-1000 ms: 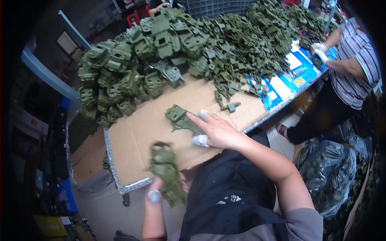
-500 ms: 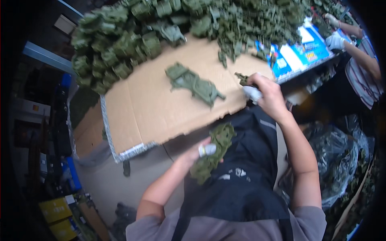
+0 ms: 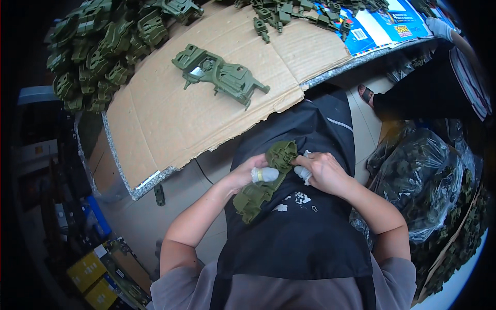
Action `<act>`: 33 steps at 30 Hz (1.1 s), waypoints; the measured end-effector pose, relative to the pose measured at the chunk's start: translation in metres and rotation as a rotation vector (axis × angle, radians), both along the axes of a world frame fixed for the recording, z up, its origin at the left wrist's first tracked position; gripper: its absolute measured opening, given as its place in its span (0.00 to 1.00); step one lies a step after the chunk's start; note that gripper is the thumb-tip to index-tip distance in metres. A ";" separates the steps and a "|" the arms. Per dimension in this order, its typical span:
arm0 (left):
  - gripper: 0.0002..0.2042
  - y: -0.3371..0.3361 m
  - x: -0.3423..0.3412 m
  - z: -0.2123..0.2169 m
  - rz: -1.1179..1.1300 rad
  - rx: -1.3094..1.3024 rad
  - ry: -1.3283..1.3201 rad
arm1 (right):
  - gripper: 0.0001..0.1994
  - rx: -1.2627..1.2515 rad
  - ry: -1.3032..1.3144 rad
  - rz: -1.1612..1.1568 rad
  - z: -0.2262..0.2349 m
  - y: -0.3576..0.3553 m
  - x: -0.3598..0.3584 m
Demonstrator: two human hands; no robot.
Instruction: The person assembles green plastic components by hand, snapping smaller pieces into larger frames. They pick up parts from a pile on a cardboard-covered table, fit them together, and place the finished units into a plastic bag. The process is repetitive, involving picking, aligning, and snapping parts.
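Observation:
Over my lap, my left hand [image 3: 251, 173] is closed around a long olive-green plastic toy vehicle body [image 3: 253, 199], its covered thumb lying along the side. My right hand [image 3: 323, 173] meets the far end of that body, thumb and fingertips pinched against it. What the right fingertips hold is mostly hidden; a small green plastic part was between them a moment ago. White wraps cover some fingertips of both hands. On the cardboard-topped table ahead lies another green vehicle body [image 3: 222, 75], touched by neither hand.
Green vehicle bodies [image 3: 98, 51] are heaped at the table's far left, small green parts [image 3: 294, 13] at its far edge. The cardboard's torn edge [image 3: 248, 124] faces my lap. At right are a clear plastic bag [image 3: 423, 175] and a co-worker's dark-trousered leg [image 3: 413, 101].
My right hand has come from the table edge down to the vehicle body in my left hand, bringing the small green part. The head view has shifted, so the table sits higher.

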State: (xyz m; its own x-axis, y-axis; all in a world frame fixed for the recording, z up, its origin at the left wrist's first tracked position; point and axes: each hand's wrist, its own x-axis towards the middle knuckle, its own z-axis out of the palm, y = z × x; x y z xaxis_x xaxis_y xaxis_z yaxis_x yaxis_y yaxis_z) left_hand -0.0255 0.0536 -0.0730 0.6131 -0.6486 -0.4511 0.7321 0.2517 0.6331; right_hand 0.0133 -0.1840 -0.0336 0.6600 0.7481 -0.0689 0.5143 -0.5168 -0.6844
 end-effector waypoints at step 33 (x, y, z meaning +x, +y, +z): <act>0.32 -0.036 -0.016 0.008 0.342 -0.246 0.278 | 0.12 -0.088 -1.135 -0.397 0.037 -0.006 0.225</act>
